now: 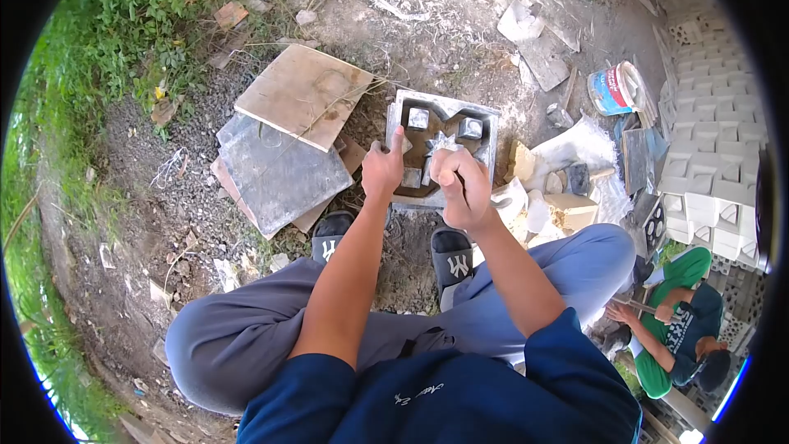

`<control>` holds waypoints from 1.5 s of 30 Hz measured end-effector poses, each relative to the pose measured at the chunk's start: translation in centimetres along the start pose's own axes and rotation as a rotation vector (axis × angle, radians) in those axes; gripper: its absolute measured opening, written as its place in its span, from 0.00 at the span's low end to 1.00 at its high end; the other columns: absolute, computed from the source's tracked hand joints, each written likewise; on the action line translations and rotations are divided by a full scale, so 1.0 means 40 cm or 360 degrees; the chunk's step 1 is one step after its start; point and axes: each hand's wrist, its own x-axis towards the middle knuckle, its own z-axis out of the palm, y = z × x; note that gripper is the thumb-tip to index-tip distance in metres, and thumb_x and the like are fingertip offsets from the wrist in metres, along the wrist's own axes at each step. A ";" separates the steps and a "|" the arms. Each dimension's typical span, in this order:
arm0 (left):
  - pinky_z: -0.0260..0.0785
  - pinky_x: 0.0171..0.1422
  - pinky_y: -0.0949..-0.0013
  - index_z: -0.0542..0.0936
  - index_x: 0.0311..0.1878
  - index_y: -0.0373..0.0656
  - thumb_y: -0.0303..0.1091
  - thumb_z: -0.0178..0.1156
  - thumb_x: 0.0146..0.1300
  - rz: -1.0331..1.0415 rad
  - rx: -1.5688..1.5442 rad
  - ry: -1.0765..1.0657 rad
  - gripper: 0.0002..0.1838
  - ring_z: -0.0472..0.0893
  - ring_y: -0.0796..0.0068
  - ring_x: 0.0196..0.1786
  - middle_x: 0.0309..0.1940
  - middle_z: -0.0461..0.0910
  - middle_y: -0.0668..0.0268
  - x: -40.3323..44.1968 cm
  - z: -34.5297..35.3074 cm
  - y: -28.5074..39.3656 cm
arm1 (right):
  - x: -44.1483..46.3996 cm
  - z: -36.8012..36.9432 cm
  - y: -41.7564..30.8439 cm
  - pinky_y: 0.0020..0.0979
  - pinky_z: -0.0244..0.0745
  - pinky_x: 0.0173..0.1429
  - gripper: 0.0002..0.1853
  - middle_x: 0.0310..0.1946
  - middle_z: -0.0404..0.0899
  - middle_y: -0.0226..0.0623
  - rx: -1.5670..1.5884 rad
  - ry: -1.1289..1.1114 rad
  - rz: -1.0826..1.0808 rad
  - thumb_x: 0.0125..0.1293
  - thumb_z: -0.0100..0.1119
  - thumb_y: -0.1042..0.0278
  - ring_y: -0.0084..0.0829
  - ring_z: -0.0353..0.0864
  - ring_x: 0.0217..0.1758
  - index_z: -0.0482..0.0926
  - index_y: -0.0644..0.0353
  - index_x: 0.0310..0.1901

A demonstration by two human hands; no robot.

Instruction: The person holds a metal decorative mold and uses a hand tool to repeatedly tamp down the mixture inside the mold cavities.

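A square grey mould (444, 104) lies on the ground in front of my feet, with small pale blocks (418, 119) and a star-like centre piece (442, 141) inside. My left hand (384, 171) is closed on the mould's left rim, one finger stretched along the edge. Over the lower right part of the mould, my right hand (466, 189) makes a fist. Whatever it may hold is hidden by the fingers.
Flat boards (304, 94) are stacked to the left. On the right are broken pale pieces (571, 210), a white plastic sack (588, 152) and a paint bucket (616, 89). Patterned blocks (699, 148) are piled beyond. Another person (678, 325) sits at lower right, holding a tool.
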 end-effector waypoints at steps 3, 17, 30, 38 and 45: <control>0.70 0.65 0.48 0.76 0.64 0.30 0.81 0.45 0.61 -0.0009 0.0010 0.0015 0.55 0.79 0.42 0.63 0.57 0.80 0.39 0.003 0.002 0.002 | 0.006 -0.007 -0.049 0.30 0.56 0.23 0.18 0.20 0.66 0.34 0.0024 0.0001 -0.0020 0.79 0.51 0.63 0.27 0.61 0.18 0.67 0.62 0.29; 0.72 0.62 0.47 0.79 0.59 0.32 0.81 0.45 0.61 -0.0032 0.0030 -0.0028 0.53 0.81 0.42 0.59 0.52 0.83 0.41 -0.015 -0.004 -0.009 | 0.000 -0.018 -0.037 0.29 0.53 0.28 0.19 0.20 0.58 0.28 0.0197 0.0165 0.0027 0.82 0.46 0.57 0.21 0.52 0.23 0.61 0.57 0.31; 0.72 0.62 0.46 0.79 0.58 0.30 0.80 0.45 0.63 0.0017 0.0022 0.0008 0.53 0.81 0.39 0.58 0.51 0.82 0.38 0.002 0.009 0.003 | 0.014 -0.032 0.019 0.28 0.52 0.24 0.23 0.16 0.59 0.27 0.0126 0.0207 0.0379 0.82 0.47 0.61 0.20 0.55 0.19 0.59 0.59 0.25; 0.70 0.63 0.46 0.78 0.59 0.30 0.82 0.43 0.62 0.0017 0.0013 0.0018 0.55 0.80 0.39 0.59 0.53 0.81 0.39 0.007 0.009 -0.004 | 0.011 -0.007 0.058 0.27 0.54 0.22 0.22 0.16 0.61 0.26 0.0064 0.0348 0.0483 0.82 0.49 0.60 0.17 0.57 0.18 0.65 0.60 0.26; 0.70 0.62 0.46 0.79 0.56 0.30 0.81 0.44 0.63 0.0008 0.0030 0.0032 0.53 0.80 0.40 0.58 0.51 0.82 0.40 0.007 0.013 -0.009 | 0.101 0.000 -0.014 0.27 0.54 0.21 0.23 0.16 0.63 0.26 0.0069 0.0433 0.0337 0.82 0.50 0.62 0.17 0.58 0.18 0.65 0.62 0.25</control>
